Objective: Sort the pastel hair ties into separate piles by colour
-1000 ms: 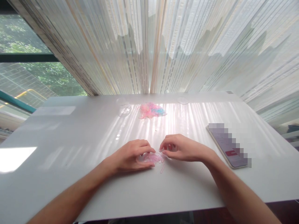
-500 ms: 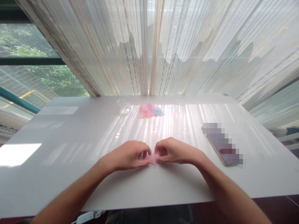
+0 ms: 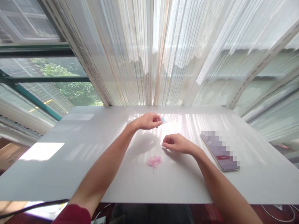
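Observation:
My left hand (image 3: 149,121) is stretched to the back of the table, over a pile of thin, stringy, coloured strands; a blue part (image 3: 163,119) shows past its fingertips. Its thumb and fingers are curled together, and I cannot make out what is between them. My right hand (image 3: 178,143) rests low above the table, nearer to me, fingers curled to the thumb; anything in its grip is hidden. Between my forearms a small loose heap of pink strands (image 3: 154,162) lies on the white table, touched by neither hand.
Behind my left hand stands a clear container (image 3: 131,117), partly covered. A clear round lid (image 3: 180,112) lies near the back edge. To the right is a phone (image 3: 219,152), partly pixelated. Striped sheer curtains (image 3: 158,62) hang behind the table (image 3: 77,155).
Both hands have left the pink strands, which now lie loose on the table. My left hand moved forward to the coloured pile; my right moved slightly forward and right. The view tilted up.

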A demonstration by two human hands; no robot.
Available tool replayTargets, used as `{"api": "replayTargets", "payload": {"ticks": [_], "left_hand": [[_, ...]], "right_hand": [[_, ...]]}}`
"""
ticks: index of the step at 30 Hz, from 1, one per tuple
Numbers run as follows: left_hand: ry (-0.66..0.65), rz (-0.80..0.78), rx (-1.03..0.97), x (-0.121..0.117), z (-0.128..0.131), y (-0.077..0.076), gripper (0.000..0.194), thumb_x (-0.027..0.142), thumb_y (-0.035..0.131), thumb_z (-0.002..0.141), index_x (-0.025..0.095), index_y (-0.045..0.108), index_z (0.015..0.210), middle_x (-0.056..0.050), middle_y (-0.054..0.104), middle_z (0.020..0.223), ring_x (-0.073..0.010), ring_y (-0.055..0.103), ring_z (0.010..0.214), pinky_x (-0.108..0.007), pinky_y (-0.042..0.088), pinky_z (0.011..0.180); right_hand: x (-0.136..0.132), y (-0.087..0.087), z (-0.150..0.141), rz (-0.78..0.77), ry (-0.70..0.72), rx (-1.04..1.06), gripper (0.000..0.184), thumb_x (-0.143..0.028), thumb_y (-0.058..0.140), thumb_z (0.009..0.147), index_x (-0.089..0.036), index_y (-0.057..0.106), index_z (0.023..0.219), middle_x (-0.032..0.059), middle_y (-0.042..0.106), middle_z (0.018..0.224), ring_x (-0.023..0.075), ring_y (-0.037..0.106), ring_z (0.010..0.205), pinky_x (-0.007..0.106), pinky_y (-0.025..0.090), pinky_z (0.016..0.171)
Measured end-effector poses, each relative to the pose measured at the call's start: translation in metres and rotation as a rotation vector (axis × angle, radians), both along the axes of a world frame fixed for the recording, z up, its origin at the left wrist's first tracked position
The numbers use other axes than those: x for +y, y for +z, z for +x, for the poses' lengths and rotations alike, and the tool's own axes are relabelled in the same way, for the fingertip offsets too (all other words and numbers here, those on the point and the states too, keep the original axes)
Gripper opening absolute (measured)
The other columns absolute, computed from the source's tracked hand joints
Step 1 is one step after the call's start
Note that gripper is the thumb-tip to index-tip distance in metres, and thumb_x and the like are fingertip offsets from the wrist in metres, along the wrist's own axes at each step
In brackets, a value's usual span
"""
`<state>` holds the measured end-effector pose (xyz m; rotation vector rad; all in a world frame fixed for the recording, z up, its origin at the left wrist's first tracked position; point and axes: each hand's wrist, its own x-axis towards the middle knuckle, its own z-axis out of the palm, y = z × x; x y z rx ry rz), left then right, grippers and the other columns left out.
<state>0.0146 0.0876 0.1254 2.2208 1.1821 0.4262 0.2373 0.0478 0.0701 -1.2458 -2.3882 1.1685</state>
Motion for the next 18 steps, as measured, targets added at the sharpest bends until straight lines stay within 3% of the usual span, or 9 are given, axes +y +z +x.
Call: {"api": "replayTargets", "payload": {"ticks": [4, 11, 14, 18], "left_hand": [[-0.077, 0.002, 0.045, -0.010, -0.004, -0.025, 0.017, 0.026, 0.061, 0.086, 0.015, 0.073, 0.082, -0.001, 0.069, 0.068, -0.0114, 0.058, 0.058, -0.021, 0.042, 0.055], [-0.029, 0.177, 0.000, -0.066, -0.024, -0.074, 0.018, 0.027, 0.056, 0.093, 0.018, 0.072, 0.092, 0.000, 0.065, 0.068, -0.0112, 0.055, 0.059, -0.023, 0.039, 0.060], [-0.105, 0.265, -0.050, -0.085, -0.036, -0.085, 0.015, 0.025, 0.057, 0.093, 0.018, 0.070, 0.090, 0.002, 0.061, 0.064, -0.0103, 0.051, 0.055, -0.024, 0.039, 0.059], [-0.165, 0.370, -0.099, -0.098, -0.046, -0.086, 0.012, 0.022, 0.057, 0.092, 0.017, 0.068, 0.093, 0.000, 0.063, 0.068, -0.0116, 0.052, 0.058, -0.026, 0.042, 0.061]], "right_hand": [[0.005, -0.003, 0.004, 0.059, -0.039, -0.024, 0.016, -0.029, 0.059, 0.086, -0.017, 0.069, 0.080, 0.0007, 0.063, 0.071, 0.0140, 0.055, 0.065, 0.026, 0.040, 0.061], [-0.004, -0.002, -0.003, 0.113, -0.020, -0.021, 0.015, -0.027, 0.058, 0.088, -0.018, 0.070, 0.083, 0.0015, 0.065, 0.075, 0.0139, 0.055, 0.067, 0.025, 0.039, 0.061], [-0.012, 0.002, -0.008, 0.081, 0.050, -0.016, 0.012, -0.025, 0.061, 0.085, -0.019, 0.071, 0.084, 0.0003, 0.067, 0.074, 0.0131, 0.056, 0.066, 0.024, 0.040, 0.060], [-0.021, 0.004, -0.012, 0.025, 0.188, -0.019, 0.014, -0.026, 0.064, 0.086, -0.019, 0.074, 0.093, 0.0005, 0.069, 0.077, 0.0133, 0.058, 0.068, 0.024, 0.042, 0.062]]}}
